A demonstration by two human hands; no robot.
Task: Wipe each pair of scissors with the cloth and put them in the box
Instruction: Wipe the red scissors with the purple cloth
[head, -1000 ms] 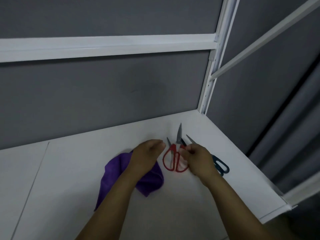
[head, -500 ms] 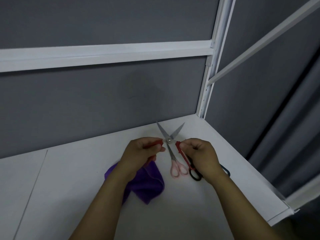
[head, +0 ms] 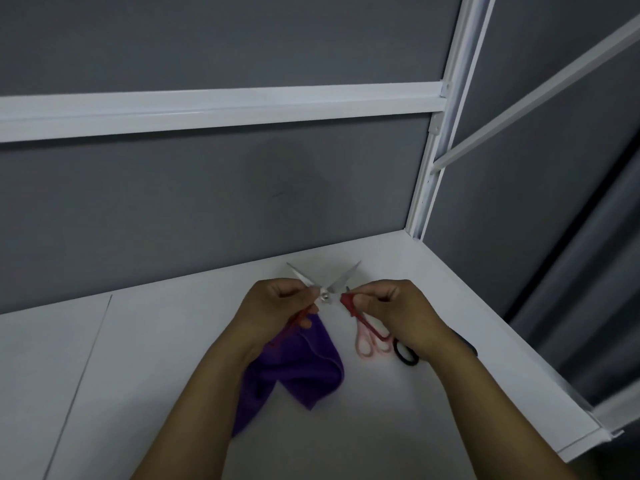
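While the purple cloth [head: 301, 370] lies crumpled on the white table [head: 138, 375] under the left wrist, one red handle of the red scissors [head: 324, 297] is gripped by the curled fingers of the left hand [head: 277, 304], a little above the table. The blades are spread wide in a V towards the grey wall [head: 207, 202], and the other red handle is pinched by the right hand [head: 398, 306]. Under this hand the pink scissors [head: 370, 342] are laid flat on the table, and just beside them the black scissors [head: 398, 355] are partly hidden by the right wrist.
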